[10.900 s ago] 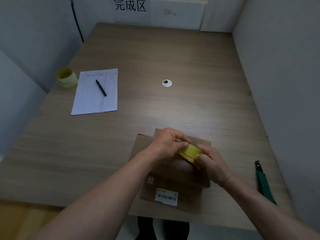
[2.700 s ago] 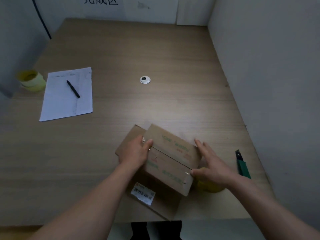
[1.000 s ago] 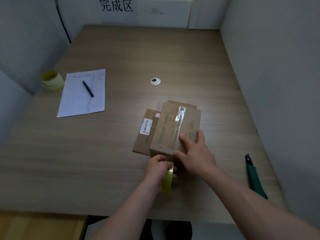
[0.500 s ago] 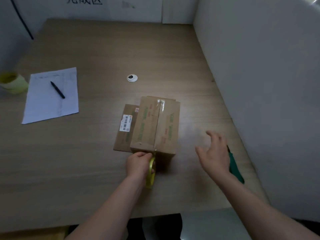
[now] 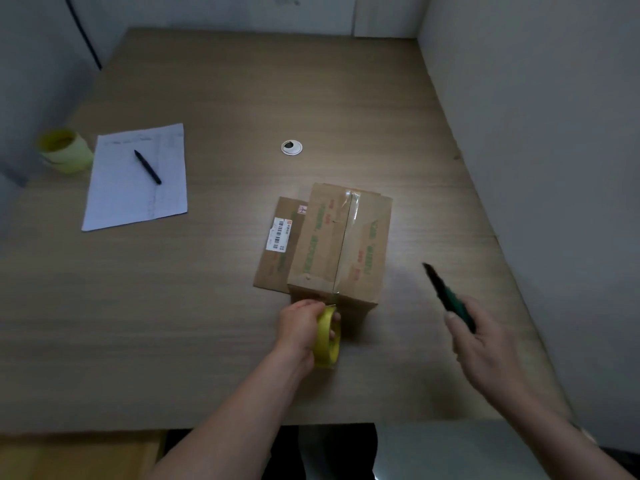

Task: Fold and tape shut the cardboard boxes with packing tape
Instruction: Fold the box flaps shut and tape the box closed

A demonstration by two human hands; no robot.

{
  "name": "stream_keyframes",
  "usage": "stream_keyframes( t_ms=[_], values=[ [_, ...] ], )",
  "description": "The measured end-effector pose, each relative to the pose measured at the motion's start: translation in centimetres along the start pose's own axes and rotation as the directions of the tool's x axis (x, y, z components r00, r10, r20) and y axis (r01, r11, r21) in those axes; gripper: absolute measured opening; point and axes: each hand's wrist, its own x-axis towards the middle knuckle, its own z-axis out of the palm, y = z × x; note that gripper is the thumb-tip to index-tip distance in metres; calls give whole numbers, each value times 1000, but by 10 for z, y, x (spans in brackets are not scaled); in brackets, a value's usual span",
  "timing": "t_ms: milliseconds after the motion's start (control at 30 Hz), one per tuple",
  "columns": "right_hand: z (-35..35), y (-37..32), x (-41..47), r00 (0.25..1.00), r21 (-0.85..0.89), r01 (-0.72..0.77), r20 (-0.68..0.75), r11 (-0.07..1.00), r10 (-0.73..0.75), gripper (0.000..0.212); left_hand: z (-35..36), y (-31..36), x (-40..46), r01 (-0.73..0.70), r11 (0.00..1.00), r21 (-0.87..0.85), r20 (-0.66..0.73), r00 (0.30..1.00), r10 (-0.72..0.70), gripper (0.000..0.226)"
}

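Brown cardboard box, flaps closed, clear tape along seam; yellow tape roll at near end

Both forearms are bare from elbow to wrist, with no sleeves in sight. The left hand and right hand wear no gloves, and no rings or watch show on either. Short, unpainted nails show on the fingers.

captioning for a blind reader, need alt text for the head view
A left hand holds a yellow tape roll at the near end of a cardboard box taped along its top seam, while the right hand holds a green utility knife above the wooden table.
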Motion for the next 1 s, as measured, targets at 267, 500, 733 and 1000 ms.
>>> stream_keyframes(
  t_ms=[267, 500, 733, 1000],
  values=[
    [31, -57, 4, 853, -386, 470, 429, 794, -297, 34, 4, -5, 4, -16, 1000, 24, -89, 996, 19, 10],
    [46, -55, 10, 846, -458, 487, 458, 743, -272, 34, 6, -6, 7, -31, 996, 82, -143, 989, 43, 9],
    [56, -62, 15, 864, -529, 471, 437, 706, -250, 28, 10, -1, 10, -49, 967, 249, -211, 972, 103, 17],
    [50, -31, 15, 895, -605, 334, 444, 723, -42, 22, 9, 3, 11, -72, 850, 521, -226, 949, 219, 20]
  ],
)
